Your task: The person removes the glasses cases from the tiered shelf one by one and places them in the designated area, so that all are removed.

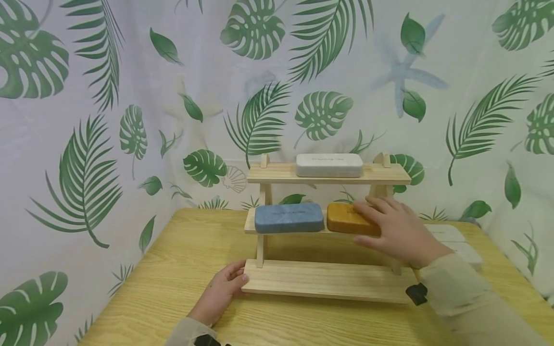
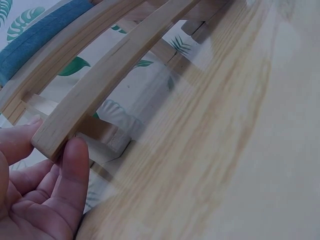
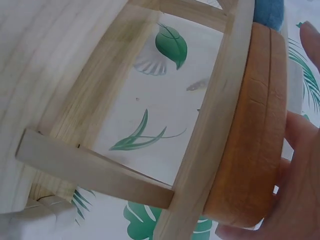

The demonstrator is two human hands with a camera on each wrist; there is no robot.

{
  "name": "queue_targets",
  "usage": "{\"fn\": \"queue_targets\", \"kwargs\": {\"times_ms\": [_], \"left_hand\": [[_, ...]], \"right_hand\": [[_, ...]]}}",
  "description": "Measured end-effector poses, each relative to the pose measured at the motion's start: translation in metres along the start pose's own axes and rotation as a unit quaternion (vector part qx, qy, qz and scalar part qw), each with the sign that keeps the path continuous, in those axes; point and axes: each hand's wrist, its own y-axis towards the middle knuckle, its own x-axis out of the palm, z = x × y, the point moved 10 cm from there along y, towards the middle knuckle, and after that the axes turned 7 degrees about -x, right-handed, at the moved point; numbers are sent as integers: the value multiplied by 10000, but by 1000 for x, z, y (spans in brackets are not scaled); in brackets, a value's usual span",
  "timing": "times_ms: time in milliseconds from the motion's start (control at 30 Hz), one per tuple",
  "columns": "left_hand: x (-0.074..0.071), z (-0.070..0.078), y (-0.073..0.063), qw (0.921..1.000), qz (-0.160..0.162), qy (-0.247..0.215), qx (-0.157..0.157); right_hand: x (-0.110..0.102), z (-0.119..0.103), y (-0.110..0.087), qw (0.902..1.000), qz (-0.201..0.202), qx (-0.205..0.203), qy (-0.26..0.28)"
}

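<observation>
Facing a leaf-printed curtain (image 1: 268,125) running from 9 through 12 to 3 o'clock. Looking down on a wooden counter (image 1: 205,240) spreading toward 6 o'clock. Seeing a three-tier wooden rack (image 1: 324,276) standing there, between 4 and 5 o'clock from centre. Showing beige sleeves (image 1: 467,283) at 4 and 7 o'clock. Gripping the bottom board (image 2: 100,87) at its 9 o'clock end with the left hand (image 1: 222,288). Resting the right hand (image 1: 398,230) over the 3 o'clock end of an orange case (image 1: 342,220) sitting on the middle shelf (image 3: 210,125); being unable to tell if pinching or merely touching. Finding a blue case (image 1: 289,218) beside it at 9 o'clock, a white case (image 1: 329,166) on the top shelf (image 1: 277,174), and pale cases (image 1: 447,233) on the counter past the rack's 3 o'clock side.
</observation>
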Motion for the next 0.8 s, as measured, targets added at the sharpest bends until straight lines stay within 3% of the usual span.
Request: {"fn": "queue_targets", "kwargs": {"times_ms": [467, 800], "left_hand": [[0, 0, 0, 10000, -9, 22, -12], [-2, -1, 0, 10000, 6, 20, 11]], "right_hand": [[17, 4, 13, 9992, -354, 116, -113], [16, 3, 17, 9986, -22, 28, -531]]}}
